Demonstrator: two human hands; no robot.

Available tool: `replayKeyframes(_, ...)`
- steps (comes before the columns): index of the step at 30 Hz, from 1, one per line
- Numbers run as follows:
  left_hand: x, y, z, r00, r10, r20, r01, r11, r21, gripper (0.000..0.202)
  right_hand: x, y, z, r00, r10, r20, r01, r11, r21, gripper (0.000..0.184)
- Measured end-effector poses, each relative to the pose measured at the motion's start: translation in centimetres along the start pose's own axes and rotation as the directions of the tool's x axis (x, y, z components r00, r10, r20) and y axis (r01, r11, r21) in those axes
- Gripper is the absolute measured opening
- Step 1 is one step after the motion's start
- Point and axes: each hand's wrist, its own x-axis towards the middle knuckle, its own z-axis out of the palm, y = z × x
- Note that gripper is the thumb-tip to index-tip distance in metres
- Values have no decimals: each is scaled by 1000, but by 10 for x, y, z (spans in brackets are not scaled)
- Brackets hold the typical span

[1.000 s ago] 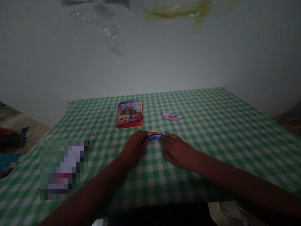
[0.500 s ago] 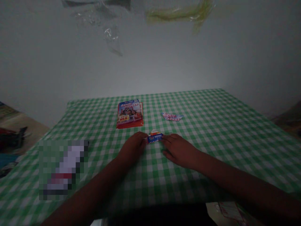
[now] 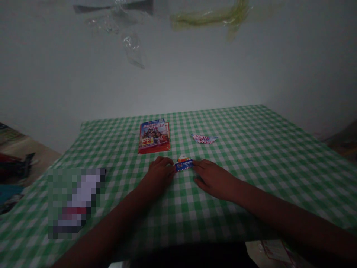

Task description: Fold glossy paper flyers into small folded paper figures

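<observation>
A small folded paper (image 3: pixel 184 165), blue with white print and an orange and white peak, lies on the checked cloth between my hands. My left hand (image 3: pixel 161 171) grips its left end with curled fingers. At the right end, the fingertips of my right hand (image 3: pixel 210 176) press the paper, with the thumb held lower and apart. My fingers hide both ends of it. Farther back and to the right is another folded paper piece (image 3: pixel 204 139), boat-like, with pink and white lettering.
A stack of printed flyers (image 3: pixel 154 136) lies at the back left. A pixelated, long object (image 3: pixel 80 199) rests at the front left, beside my left forearm. The green and white checked tablecloth (image 3: pixel 251 141) reaches to a wall (image 3: pixel 195 74) with tape on it.
Both hands stay at the two ends of the folded paper, with only slight finger movement. The whole view has shifted a little.
</observation>
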Motion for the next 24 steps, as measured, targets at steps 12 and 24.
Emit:
replayKeyframes(12,0,16,-4,991,6,130,-22,993,120,28,2,-4,0,1000,-19,-3,19,999,-31,31)
replayKeyframes(24,4,19,-3,966,-179,187,145,973,181,20,1,0,3,1000,-23,2,23,999,-33,32)
